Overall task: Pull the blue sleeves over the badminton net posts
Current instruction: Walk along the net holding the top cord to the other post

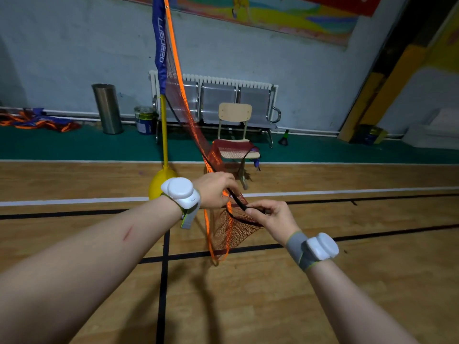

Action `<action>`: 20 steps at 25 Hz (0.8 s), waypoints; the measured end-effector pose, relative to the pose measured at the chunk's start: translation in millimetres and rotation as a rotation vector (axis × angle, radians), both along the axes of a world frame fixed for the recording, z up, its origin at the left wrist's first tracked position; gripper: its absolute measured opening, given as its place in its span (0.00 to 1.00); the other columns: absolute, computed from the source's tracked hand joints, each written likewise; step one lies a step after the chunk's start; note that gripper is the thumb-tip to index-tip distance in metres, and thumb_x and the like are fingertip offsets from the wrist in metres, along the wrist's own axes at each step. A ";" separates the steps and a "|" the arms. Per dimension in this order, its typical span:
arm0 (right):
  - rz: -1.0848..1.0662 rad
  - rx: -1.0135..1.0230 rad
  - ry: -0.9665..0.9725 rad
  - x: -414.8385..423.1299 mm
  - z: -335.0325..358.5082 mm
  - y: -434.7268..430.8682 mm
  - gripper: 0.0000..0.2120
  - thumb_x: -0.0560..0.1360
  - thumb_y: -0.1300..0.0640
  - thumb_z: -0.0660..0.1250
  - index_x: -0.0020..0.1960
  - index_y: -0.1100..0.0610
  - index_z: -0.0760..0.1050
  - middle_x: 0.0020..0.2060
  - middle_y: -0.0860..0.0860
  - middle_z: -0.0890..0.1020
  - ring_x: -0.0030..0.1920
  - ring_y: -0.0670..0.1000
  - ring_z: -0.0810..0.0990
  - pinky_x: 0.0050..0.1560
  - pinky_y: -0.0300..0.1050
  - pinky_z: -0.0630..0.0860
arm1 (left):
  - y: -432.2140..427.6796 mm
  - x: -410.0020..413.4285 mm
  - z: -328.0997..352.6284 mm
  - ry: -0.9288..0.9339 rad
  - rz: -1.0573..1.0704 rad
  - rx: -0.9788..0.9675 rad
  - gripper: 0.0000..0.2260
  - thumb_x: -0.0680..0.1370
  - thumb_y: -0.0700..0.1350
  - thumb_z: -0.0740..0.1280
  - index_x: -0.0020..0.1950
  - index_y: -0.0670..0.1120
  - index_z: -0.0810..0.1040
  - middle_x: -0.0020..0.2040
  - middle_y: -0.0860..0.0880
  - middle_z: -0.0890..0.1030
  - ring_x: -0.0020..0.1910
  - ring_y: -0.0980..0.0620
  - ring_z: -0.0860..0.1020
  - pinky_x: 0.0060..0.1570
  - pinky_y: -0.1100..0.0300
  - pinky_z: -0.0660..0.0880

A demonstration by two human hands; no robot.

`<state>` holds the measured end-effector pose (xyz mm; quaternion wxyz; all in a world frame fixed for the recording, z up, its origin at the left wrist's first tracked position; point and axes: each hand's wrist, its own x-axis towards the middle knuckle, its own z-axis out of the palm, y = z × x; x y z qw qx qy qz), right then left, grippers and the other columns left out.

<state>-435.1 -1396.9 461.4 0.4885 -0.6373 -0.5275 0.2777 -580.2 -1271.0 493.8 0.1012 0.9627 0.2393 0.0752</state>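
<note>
The blue sleeve (159, 53) covers the upper part of the yellow net post (164, 130), which stands on the wooden floor (323, 294) at the green border. The red net (183, 112) slants down from it. The left hand (213, 191) is curled around the net's edge, and the right hand (273, 217) pinches its black cord (238, 201).

- The sleeve (159, 45) is coloured blue, with pale lettering.
- The post (164, 130) is coloured yellow.
- The net (223, 234) is meshed dark red and edged orange.
- The floor (323, 306) is grained brown, lined black and white.
</note>
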 end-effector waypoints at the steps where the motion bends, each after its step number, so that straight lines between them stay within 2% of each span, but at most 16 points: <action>1: 0.010 -0.007 0.002 1.5 0.7 -0.6 0.07 0.71 0.67 0.69 0.49 0.67 0.80 0.34 0.47 0.80 0.30 0.33 0.76 0.36 0.25 0.71 | -4.6 1.5 0.3 0.013 -0.003 -0.002 0.14 0.75 0.41 0.64 0.59 0.51 0.77 0.60 0.51 0.76 0.61 0.51 0.73 0.61 0.54 0.70; 6: 0.068 -0.052 -0.081 14.9 3.6 -0.7 0.06 0.71 0.64 0.70 0.47 0.64 0.82 0.35 0.46 0.78 0.33 0.34 0.75 0.39 0.26 0.70 | -26.4 2.1 6.6 0.053 0.061 -0.135 0.18 0.73 0.35 0.60 0.58 0.49 0.78 0.60 0.51 0.77 0.60 0.50 0.74 0.60 0.52 0.72; 9: 0.083 -0.049 -0.127 21.2 -2.8 -0.1 0.05 0.70 0.63 0.71 0.45 0.62 0.82 0.36 0.47 0.74 0.38 0.40 0.73 0.44 0.30 0.69 | -35.5 1.6 6.2 0.052 0.117 -0.138 0.13 0.74 0.37 0.62 0.56 0.46 0.79 0.57 0.49 0.78 0.58 0.48 0.75 0.59 0.51 0.72; 12: 0.091 -0.022 -0.192 26.2 -8.7 -0.6 0.02 0.69 0.63 0.72 0.41 0.59 0.79 0.38 0.47 0.71 0.39 0.40 0.70 0.42 0.24 0.67 | -43.5 -2.8 6.7 0.059 0.177 -0.102 0.08 0.76 0.40 0.64 0.53 0.44 0.79 0.54 0.47 0.79 0.55 0.48 0.75 0.55 0.55 0.72; 16: 0.147 -0.020 -0.232 23.7 -14.8 -3.0 0.13 0.70 0.63 0.71 0.35 0.51 0.70 0.41 0.49 0.70 0.40 0.40 0.69 0.41 0.22 0.65 | -56.2 -7.6 15.2 -0.022 0.246 -0.075 0.06 0.75 0.40 0.63 0.48 0.41 0.78 0.50 0.44 0.78 0.50 0.46 0.74 0.47 0.57 0.69; 20: 0.204 -0.105 -0.182 17.9 -21.9 0.1 0.14 0.71 0.63 0.70 0.35 0.50 0.69 0.37 0.48 0.72 0.37 0.42 0.69 0.38 0.25 0.66 | -61.5 -18.6 22.0 -0.106 0.310 -0.090 0.04 0.73 0.39 0.63 0.43 0.40 0.76 0.46 0.44 0.77 0.47 0.46 0.73 0.46 0.56 0.69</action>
